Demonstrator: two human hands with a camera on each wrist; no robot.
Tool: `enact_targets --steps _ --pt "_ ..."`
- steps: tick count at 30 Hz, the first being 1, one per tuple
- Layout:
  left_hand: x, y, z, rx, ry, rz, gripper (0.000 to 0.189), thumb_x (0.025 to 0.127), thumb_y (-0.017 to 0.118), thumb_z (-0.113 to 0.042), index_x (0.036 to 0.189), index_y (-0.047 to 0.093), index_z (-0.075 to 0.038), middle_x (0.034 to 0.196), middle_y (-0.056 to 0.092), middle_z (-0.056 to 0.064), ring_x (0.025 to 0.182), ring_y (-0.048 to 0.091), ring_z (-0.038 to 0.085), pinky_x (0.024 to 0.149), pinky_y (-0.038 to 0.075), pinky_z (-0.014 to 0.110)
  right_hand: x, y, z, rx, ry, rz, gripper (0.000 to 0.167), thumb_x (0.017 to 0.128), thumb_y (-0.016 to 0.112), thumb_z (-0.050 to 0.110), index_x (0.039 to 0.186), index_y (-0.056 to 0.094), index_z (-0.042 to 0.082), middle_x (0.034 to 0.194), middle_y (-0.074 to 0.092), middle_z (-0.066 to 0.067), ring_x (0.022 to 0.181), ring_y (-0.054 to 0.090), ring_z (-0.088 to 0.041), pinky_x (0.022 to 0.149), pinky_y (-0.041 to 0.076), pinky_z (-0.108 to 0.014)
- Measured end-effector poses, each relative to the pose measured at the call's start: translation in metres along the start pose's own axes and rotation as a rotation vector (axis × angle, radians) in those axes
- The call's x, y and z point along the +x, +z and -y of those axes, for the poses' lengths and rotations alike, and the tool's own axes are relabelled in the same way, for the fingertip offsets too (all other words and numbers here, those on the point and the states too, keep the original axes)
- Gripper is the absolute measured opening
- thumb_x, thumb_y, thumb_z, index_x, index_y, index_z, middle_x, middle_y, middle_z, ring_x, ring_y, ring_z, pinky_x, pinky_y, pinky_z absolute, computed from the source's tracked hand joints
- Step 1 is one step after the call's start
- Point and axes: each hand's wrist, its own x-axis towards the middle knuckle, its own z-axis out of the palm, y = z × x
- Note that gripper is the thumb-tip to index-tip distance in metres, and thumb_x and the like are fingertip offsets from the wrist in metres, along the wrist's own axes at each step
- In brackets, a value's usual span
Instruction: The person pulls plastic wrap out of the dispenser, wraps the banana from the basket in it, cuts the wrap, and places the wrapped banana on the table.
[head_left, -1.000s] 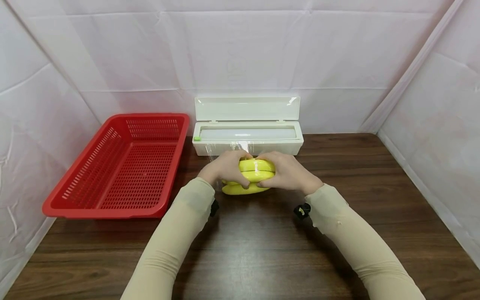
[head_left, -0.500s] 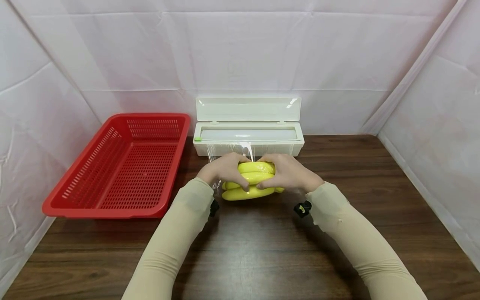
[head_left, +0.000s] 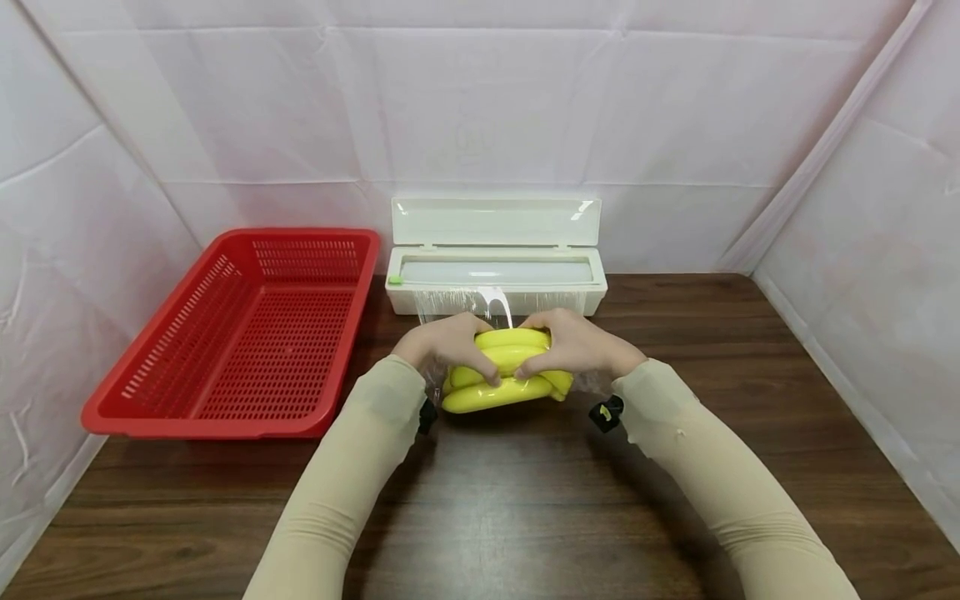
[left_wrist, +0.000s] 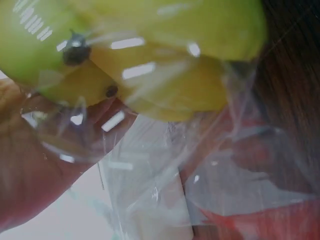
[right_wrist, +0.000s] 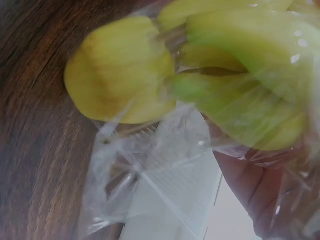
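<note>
Being turned and drawn nearer person than one second ago: banana bunch [head_left: 510, 360], gripped from both ends by left hand [head_left: 444, 342] and right hand [head_left: 579, 342], thumbs in front. Broader span of cling film [head_left: 450, 303] now exposed back to white dispenser [head_left: 594, 302]; bananas partly covered, sheet apparently uncut. Whether bunch is lifted off surface [head_left: 480, 508] cannot be told. Loose film crumpled beside hands, possibly hindering. Lid [head_left: 495, 222] raised; red basket [head_left: 322, 423] placed left, apart.

A makeshift booth [head_left: 870, 208], like a small filming set; creased pale cloth [head_left: 480, 108] walls it on the far, left and right sides; a dark wood-grain tabletop [head_left: 570, 517] lies between.
</note>
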Motion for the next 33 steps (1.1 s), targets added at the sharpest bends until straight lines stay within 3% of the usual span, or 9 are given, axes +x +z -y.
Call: enact_targets --steps 10,14,18,22,27,30,33 --pt "-0.002 0.000 0.008 -0.088 -0.020 0.039 0.058 0.066 0.077 -0.030 0.119 0.057 -0.013 0.098 0.058 0.004 0.086 0.054 0.016 0.073 0.049 0.027 0.008 -0.002 -0.002 0.039 -0.024 0.049 0.035 0.069 0.076 0.033 0.099 0.068 0.018 0.076 0.064 -0.001 0.059 0.057 -0.013 0.055 0.051 -0.030" --pt "-0.005 0.001 0.010 -0.129 0.009 0.011 0.066 0.068 0.076 -0.026 0.129 0.052 -0.016 0.102 0.056 0.004 0.090 0.053 0.017 0.074 0.048 0.027 0.010 -0.003 -0.003 0.083 0.004 0.071 0.031 0.070 0.076 0.034 0.097 0.069 0.019 0.077 0.064 -0.002 0.060 0.057 -0.013 0.056 0.051 -0.030" --pt "-0.008 0.003 0.007 -0.089 0.100 -0.078 0.069 0.069 0.074 -0.024 0.133 0.050 -0.013 0.109 0.055 0.005 0.095 0.049 0.018 0.080 0.045 0.029 0.012 -0.005 -0.006 0.126 0.049 0.080 0.027 0.071 0.076 0.034 0.093 0.069 0.019 0.078 0.064 -0.003 0.060 0.058 -0.014 0.058 0.052 -0.030" --pt "-0.014 0.009 0.000 0.048 0.172 -0.225 0.078 0.069 0.071 -0.026 0.141 0.043 -0.011 0.125 0.048 0.008 0.101 0.045 0.019 0.084 0.042 0.031 0.014 -0.006 -0.010 0.144 0.075 0.089 0.028 0.073 0.074 0.036 0.092 0.069 0.016 0.079 0.064 -0.004 0.060 0.059 -0.014 0.057 0.052 -0.030" --pt "-0.021 0.025 -0.016 0.344 0.219 -0.380 0.081 0.070 0.069 -0.037 0.142 0.041 -0.013 0.131 0.045 0.007 0.101 0.049 0.020 0.081 0.045 0.035 0.017 -0.008 -0.015 0.151 0.078 0.090 0.030 0.074 0.071 0.036 0.093 0.068 0.013 0.080 0.064 -0.005 0.060 0.059 -0.014 0.057 0.052 -0.030" --pt "-0.022 0.035 -0.025 0.551 0.206 -0.440 0.088 0.067 0.072 -0.046 0.141 0.041 -0.010 0.132 0.047 0.008 0.110 0.050 0.023 0.088 0.046 0.039 0.017 -0.009 -0.018 0.155 0.093 0.094 0.031 0.075 0.070 0.037 0.093 0.067 0.012 0.081 0.064 -0.005 0.061 0.058 -0.015 0.058 0.052 -0.030" --pt "-0.019 0.045 -0.031 0.692 0.149 -0.454 0.096 0.066 0.076 -0.046 0.144 0.035 -0.005 0.136 0.045 0.011 0.120 0.047 0.026 0.095 0.045 0.041 0.017 -0.008 -0.020 0.159 0.125 0.101 0.032 0.076 0.070 0.038 0.092 0.066 0.011 0.082 0.063 -0.005 0.063 0.058 -0.015 0.059 0.052 -0.030"
